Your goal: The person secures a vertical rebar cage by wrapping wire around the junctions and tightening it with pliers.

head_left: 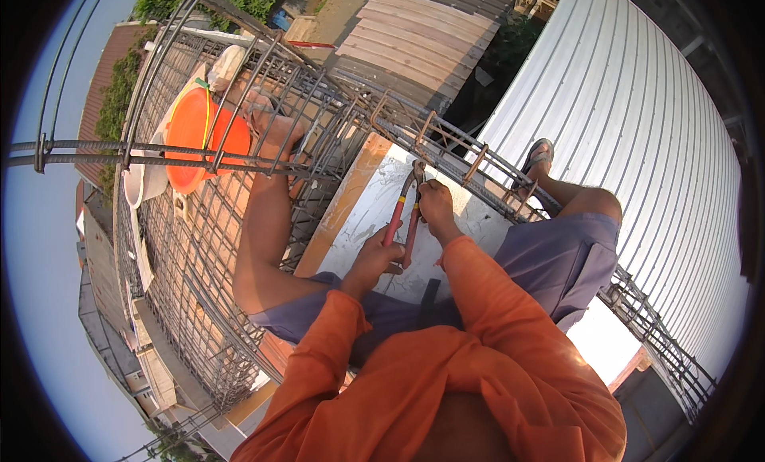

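My left hand (373, 259) is wrapped around the red handles of a pair of pincers (396, 217). The metal jaws point away from me and meet a steel bar of the long rebar cage (478, 175). Beside the jaws, my right hand (436, 207) is closed, its fingertips pinched close to the bar. Whatever those fingers hold is too small to make out. Beneath both hands lies a pale, smeared panel (351, 255) with a brown wooden edge, between my spread legs.
Orange buckets (231, 135) and a white container (135, 187) stand on a rebar mesh (199, 255) at left. Long bars (96, 153) jut across the upper left. A white corrugated roof (606, 143) spreads at right, with a rusty roof (422, 31) lower down beyond.
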Demonstrator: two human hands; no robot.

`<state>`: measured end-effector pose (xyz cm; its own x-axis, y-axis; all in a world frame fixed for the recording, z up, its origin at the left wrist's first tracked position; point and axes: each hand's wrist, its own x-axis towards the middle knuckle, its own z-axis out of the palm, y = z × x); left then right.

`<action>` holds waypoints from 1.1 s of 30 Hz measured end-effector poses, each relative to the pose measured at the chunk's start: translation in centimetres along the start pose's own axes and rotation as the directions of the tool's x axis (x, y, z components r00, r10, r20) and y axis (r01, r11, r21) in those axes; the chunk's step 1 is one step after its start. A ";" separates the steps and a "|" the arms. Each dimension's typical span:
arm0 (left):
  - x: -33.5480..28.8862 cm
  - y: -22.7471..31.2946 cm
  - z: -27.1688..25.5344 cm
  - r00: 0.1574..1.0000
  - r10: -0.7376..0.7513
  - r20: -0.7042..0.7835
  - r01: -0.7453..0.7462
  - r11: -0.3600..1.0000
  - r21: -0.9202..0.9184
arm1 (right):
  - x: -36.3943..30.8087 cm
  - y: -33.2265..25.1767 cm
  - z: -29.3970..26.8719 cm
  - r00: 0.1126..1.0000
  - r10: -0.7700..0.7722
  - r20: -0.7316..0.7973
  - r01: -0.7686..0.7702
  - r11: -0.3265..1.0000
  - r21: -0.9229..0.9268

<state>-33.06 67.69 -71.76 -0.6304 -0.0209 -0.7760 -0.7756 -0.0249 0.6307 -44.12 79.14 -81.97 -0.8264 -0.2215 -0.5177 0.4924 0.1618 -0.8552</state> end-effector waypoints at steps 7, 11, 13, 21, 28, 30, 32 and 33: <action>0.5 -0.7 -0.3 0.992 0.019 0.127 0.025 0.943 -0.332 | -0.6 -0.5 0.1 0.941 -0.266 -0.210 0.136 0.865 -0.483; 0.9 -1.1 -0.5 0.995 0.042 0.091 -0.017 0.965 -0.261 | -0.9 -0.1 0.0 0.933 -0.320 -0.167 0.183 0.819 -0.544; 1.0 -0.7 -0.2 0.996 0.037 0.078 -0.021 0.980 -0.196 | -0.5 0.9 0.0 0.928 -0.347 -0.136 0.210 0.787 -0.580; 2.1 -0.3 1.6 0.993 0.035 0.112 0.005 0.940 -0.342 | -1.1 0.2 0.2 0.956 -0.212 -0.203 0.105 0.893 -0.438; 4.2 -1.4 2.4 0.982 -0.175 0.068 0.188 0.914 -0.359 | -2.2 -0.1 -0.4 0.928 -0.362 -0.090 0.222 0.731 -0.646; 4.8 -2.1 2.3 0.985 -0.150 0.082 0.170 0.908 -0.383 | -2.5 -0.3 -0.4 0.932 -0.327 -0.155 0.190 0.806 -0.560; 5.1 -2.0 2.9 0.984 -0.169 -0.051 0.154 0.964 -0.215 | -1.9 0.7 -0.4 0.945 -0.168 -0.280 0.056 0.929 -0.367; 5.1 -1.9 2.9 0.985 -0.165 -0.049 0.151 0.965 -0.216 | -1.7 1.2 -0.4 0.944 -0.172 -0.282 0.059 0.928 -0.369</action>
<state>-34.87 70.54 -76.95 -0.4911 -0.0658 -0.8686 -0.8365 -0.2426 0.4914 -42.24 80.07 -82.16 -0.9416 0.0339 -0.3351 0.3076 0.4916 -0.8147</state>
